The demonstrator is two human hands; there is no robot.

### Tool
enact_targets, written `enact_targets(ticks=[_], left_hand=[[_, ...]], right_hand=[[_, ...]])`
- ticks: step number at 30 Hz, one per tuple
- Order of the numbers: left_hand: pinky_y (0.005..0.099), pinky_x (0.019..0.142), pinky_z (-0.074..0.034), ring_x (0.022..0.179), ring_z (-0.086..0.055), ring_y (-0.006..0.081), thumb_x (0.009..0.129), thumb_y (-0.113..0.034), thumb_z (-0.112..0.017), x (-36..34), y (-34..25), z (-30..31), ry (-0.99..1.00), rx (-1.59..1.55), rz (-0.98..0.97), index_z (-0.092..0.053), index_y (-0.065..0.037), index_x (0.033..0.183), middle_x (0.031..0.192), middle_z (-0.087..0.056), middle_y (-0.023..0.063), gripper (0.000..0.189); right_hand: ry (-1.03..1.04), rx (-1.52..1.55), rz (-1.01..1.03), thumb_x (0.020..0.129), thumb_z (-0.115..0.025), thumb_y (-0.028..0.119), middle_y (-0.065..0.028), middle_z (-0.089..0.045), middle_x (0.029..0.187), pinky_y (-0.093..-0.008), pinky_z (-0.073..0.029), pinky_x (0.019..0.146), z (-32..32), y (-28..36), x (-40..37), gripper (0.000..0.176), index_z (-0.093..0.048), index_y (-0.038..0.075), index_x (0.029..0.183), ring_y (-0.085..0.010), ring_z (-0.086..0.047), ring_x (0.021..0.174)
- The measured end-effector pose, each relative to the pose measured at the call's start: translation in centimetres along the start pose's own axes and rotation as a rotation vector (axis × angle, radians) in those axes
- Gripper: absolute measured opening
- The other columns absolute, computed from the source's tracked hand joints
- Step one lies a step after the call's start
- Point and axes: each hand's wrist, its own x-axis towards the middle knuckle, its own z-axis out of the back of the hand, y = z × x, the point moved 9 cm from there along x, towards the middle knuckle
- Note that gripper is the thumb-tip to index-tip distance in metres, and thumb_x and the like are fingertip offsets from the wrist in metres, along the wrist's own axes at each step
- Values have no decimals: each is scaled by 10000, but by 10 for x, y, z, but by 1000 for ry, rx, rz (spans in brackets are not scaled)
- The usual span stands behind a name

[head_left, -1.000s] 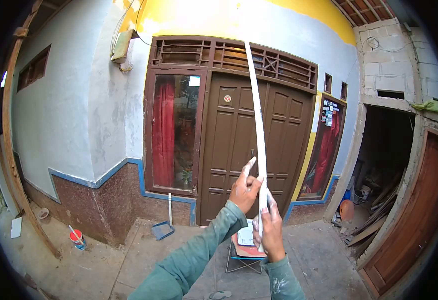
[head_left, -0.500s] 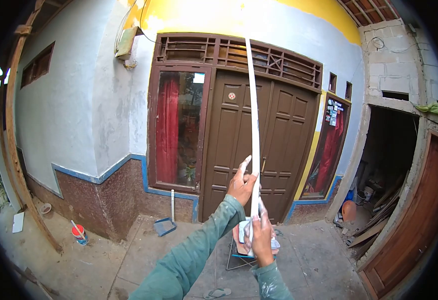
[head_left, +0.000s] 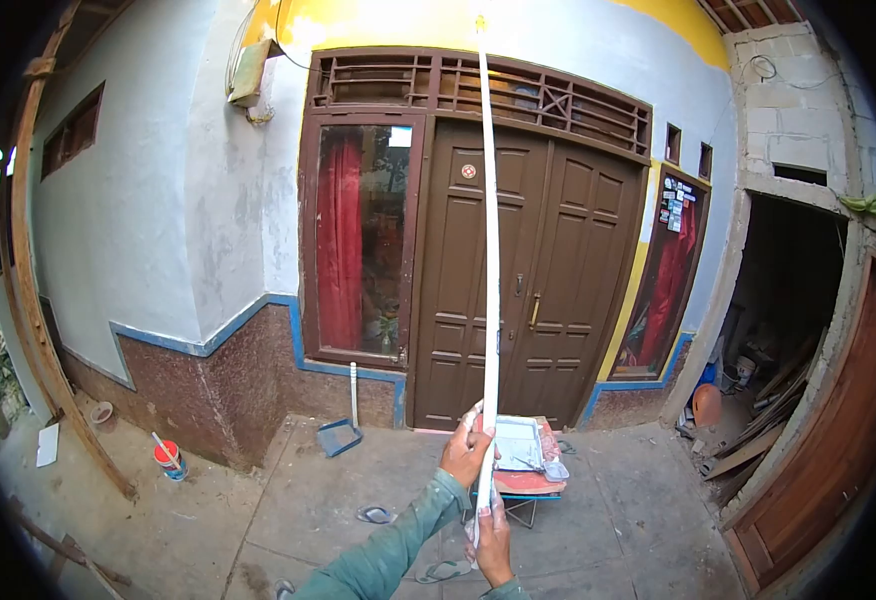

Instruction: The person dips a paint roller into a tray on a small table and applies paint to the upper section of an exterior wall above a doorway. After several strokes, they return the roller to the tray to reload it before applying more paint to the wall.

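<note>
A long white pole [head_left: 492, 260] runs nearly upright through the middle of the view, up to the yellow-and-white wall [head_left: 558, 35]. A small yellow fitting [head_left: 480, 22] shows at its far end. My left hand [head_left: 466, 455] is closed round the pole, fingers against its side. Below it, my right hand [head_left: 492, 538] grips the pole near its lower end. White smears mark the fingers of both hands. Behind them, a paint tray [head_left: 518, 443] with white inside rests on a small folding stool [head_left: 533, 487]. A small white tub [head_left: 556, 470] sits beside the tray.
Brown double doors [head_left: 528, 290] stand ahead. A blue dustpan [head_left: 339, 437] and a red bucket [head_left: 169, 458] are on the floor to the left. Sandals [head_left: 444, 571] lie near my hands. Wooden planks [head_left: 758, 430] lean in the dark doorway on the right.
Both hands and the pole have moved down and slightly left in view, still gripping. The view has tilted downward a little, and more of the paint tray and stool shows.
</note>
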Motion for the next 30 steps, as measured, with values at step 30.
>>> enact_targets(ticks=[30], left_hand=[[250,546,-455,594,-504,97,1026,-423,-424,-137,186,-10,-15,-366,562,-518,-84,1303,696,-517,16,448]], right_hand=[[-184,-373,114,1015,-420,424,-29,-487,624,-299,-378,449,46,-147,-49,384,-526,56,993,-122,-465,514]])
